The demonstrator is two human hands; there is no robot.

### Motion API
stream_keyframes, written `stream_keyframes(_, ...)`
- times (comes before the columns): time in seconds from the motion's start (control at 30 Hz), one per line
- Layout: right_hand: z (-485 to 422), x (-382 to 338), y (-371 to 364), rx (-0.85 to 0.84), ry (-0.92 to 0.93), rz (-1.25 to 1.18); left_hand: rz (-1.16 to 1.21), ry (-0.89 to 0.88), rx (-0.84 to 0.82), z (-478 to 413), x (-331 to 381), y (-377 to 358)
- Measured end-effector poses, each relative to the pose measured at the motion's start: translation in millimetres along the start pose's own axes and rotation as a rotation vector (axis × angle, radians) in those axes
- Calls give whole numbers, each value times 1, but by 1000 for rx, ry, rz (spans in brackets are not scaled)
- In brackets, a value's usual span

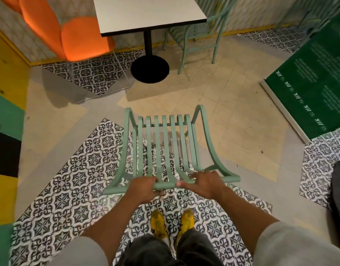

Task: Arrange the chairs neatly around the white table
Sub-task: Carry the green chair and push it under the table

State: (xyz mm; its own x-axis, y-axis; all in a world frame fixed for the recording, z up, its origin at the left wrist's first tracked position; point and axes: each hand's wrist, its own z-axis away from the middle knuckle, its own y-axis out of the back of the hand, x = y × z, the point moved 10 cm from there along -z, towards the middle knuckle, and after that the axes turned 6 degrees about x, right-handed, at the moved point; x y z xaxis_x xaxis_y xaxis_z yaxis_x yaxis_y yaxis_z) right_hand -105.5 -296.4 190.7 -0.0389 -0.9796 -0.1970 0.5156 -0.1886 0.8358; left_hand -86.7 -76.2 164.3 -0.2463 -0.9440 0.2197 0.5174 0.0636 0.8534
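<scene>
Both hands grip the top rail of a mint-green slatted metal chair (165, 148) at centre: left hand (144, 189) curled round it, right hand (203, 184) over it. White rectangular black-pedestal table (146, 14) at 12 o'clock, well apart. Second green chair (196, 35) at 1 o'clock beside the table, orange padded chair (73, 29) at 11.

White table (146, 14) cut by top edge; green banner (315, 81) text blurred, unreadable.

Your left hand (144, 189) fingers curled in a closed grip, lower centre, your right hand (204, 184) beside it, fingers gripping, both forearms extended forward
</scene>
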Motion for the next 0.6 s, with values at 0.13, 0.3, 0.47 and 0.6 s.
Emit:
stream_keyframes(0.13, 0, -3, 2, -12, -14, 90, -65, 9, 79, -1, 1, 1)
stream_keyframes(0.3, 0, -2, 5, 68, 15, 208, -47, -5, 94, -1, 0, 1)
stream_keyframes(0.47, -2, -4, 2, 39, 1, 234, -3, -8, 63, -3, -1, -3)
stream_keyframes(0.6, -7, 1, -1, 20, -7, 214, -4, -23, 58, -7, 2, -3)
